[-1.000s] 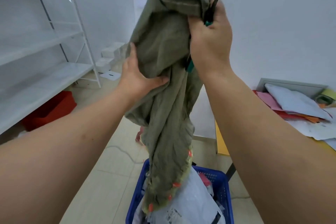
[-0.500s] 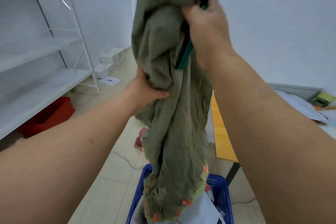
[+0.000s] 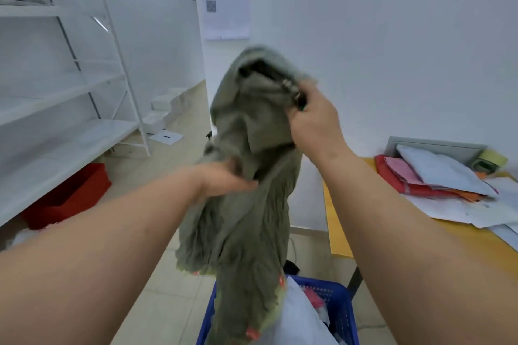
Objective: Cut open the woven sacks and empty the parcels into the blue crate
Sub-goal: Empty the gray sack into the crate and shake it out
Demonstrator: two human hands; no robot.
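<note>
A limp olive-green woven sack [image 3: 252, 221] hangs mouth down over the blue crate [image 3: 343, 314]. Its frayed lower edge with orange marks dangles into the crate. My right hand [image 3: 315, 126] grips the bunched top of the sack, with a dark tool, partly hidden and blurred, in the same fist. My left hand [image 3: 224, 179] grips the sack's left side at mid height. White and grey parcels [image 3: 297, 319] fill the crate beside the sack.
A yellow table [image 3: 476, 244] on the right carries a pile of mailers and papers [image 3: 437, 176] and a tape roll [image 3: 487, 162]. White shelving [image 3: 64, 109] stands on the left with a red bin [image 3: 70, 196] under it. Small white boxes [image 3: 162, 112] lie on the tiled floor.
Both hands have dropped lower in view with the sack. The sack's top now folds over beside my right hand, and the table's pile shows again.
</note>
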